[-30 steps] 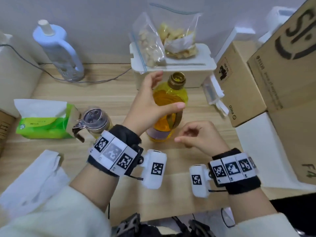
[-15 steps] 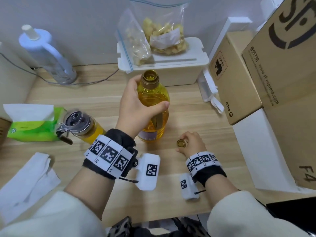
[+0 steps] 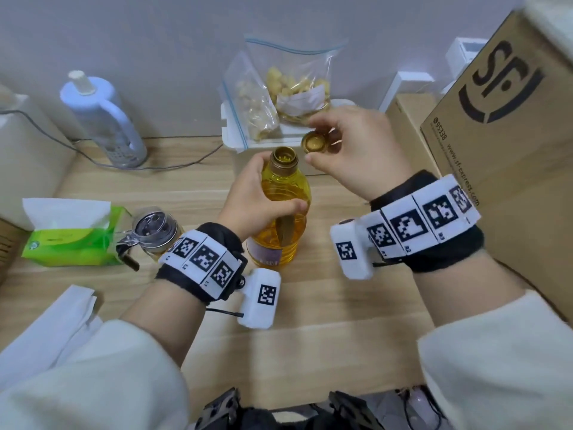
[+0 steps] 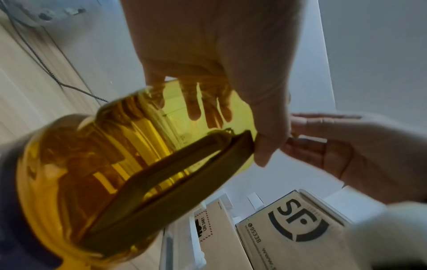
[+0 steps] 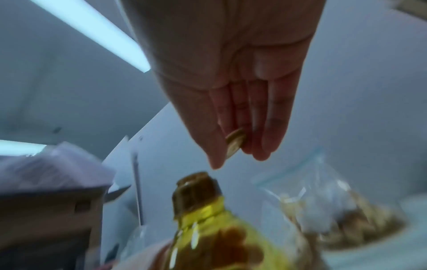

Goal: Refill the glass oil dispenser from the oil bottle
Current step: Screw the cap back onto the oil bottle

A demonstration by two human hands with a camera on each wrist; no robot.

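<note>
The oil bottle [image 3: 283,193], clear plastic full of yellow oil with a gold neck and an uncapped mouth, stands upright on the wooden table. My left hand [image 3: 260,197] grips its shoulder; the left wrist view shows the same bottle [image 4: 115,164] with fingers wrapped around it. My right hand [image 3: 350,150] pinches the gold cap [image 3: 315,143] just above and right of the mouth. The right wrist view shows the cap [image 5: 234,143] between thumb and fingers over the bottle neck [image 5: 196,184]. The glass oil dispenser [image 3: 155,229], with a grey lid, stands left of my left wrist.
A green tissue pack [image 3: 69,234] lies left of the dispenser, with white paper towels [image 3: 52,324] nearer me. A white lidded box [image 3: 235,125] carrying zip bags of snacks sits behind the bottle. Cardboard boxes [image 3: 502,119] wall off the right side. A white-blue bottle [image 3: 102,119] and a cable are back left.
My right hand picked the gold cap up off the table and lifted it beside the bottle mouth. My left hand has kept its hold on the bottle.
</note>
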